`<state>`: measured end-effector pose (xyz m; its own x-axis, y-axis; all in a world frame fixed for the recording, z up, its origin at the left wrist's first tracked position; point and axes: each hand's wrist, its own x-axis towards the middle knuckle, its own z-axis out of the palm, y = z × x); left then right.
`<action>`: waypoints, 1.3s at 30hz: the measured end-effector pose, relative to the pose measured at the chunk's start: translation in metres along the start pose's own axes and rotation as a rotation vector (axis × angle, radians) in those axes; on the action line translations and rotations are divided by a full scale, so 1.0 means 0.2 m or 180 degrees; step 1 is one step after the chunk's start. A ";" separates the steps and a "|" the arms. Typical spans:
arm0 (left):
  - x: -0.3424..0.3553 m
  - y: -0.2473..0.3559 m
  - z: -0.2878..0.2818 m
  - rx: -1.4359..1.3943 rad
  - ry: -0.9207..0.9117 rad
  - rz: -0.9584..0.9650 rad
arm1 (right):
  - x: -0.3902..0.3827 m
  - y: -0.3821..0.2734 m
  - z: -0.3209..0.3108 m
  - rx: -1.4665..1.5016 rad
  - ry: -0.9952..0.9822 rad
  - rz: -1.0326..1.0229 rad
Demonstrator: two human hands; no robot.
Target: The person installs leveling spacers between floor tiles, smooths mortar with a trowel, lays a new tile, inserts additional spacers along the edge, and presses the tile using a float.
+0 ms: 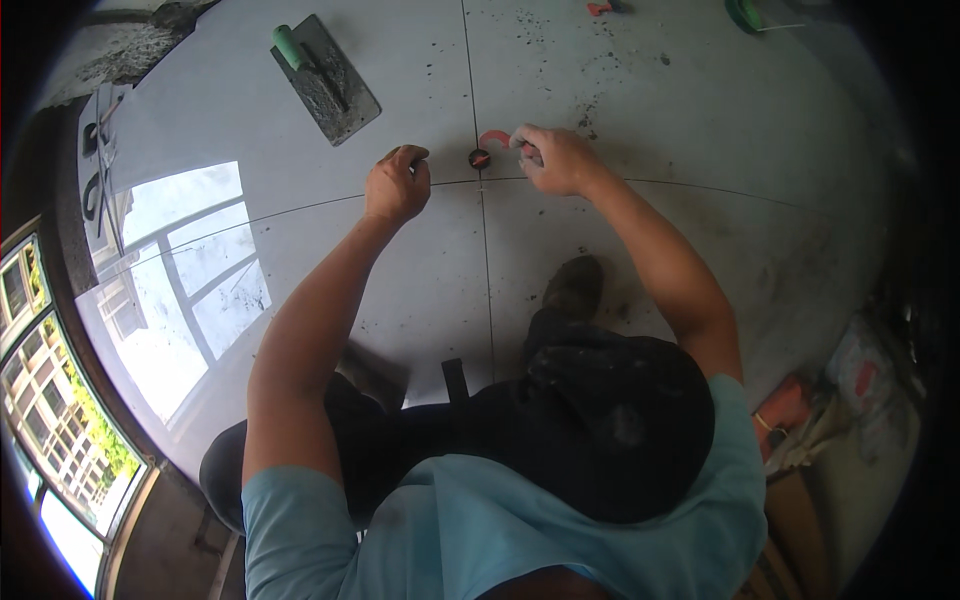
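Observation:
My right hand (556, 160) is closed around a red hook-shaped wrench (494, 138), its curved end reaching out to the left of my fingers. Just below that end, a small round black tile-levelling cap (476, 160) with a red pointer sits on the seam between floor tiles, near where two joints cross. To the left of the cap, my left hand (397, 184) hovers with fingers curled together. What lies inside those fingers, if anything, is hidden.
A trowel with a green handle (325, 80) lies on the pale glossy tiles (380, 270), up and left. Red bits (600, 8) and a green roll (744, 14) lie at the far side. Plastic bags (860, 375) are heaped at right; a window (75, 400) stands at left.

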<state>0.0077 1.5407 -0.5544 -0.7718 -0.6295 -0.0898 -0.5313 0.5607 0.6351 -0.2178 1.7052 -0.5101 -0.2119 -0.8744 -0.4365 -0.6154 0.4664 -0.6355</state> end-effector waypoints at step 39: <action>0.25 0.47 0.15 0.2261 -0.2522 0.0417 | 0.16 -0.33 0.96 0.3583 0.2677 0.1613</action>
<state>-0.0911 1.5786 -0.5227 -0.7087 -0.1565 -0.6879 -0.3123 0.9439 0.1071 -0.0374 1.6726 -0.6040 -0.8235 -0.2289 -0.5191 0.4656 0.2499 -0.8489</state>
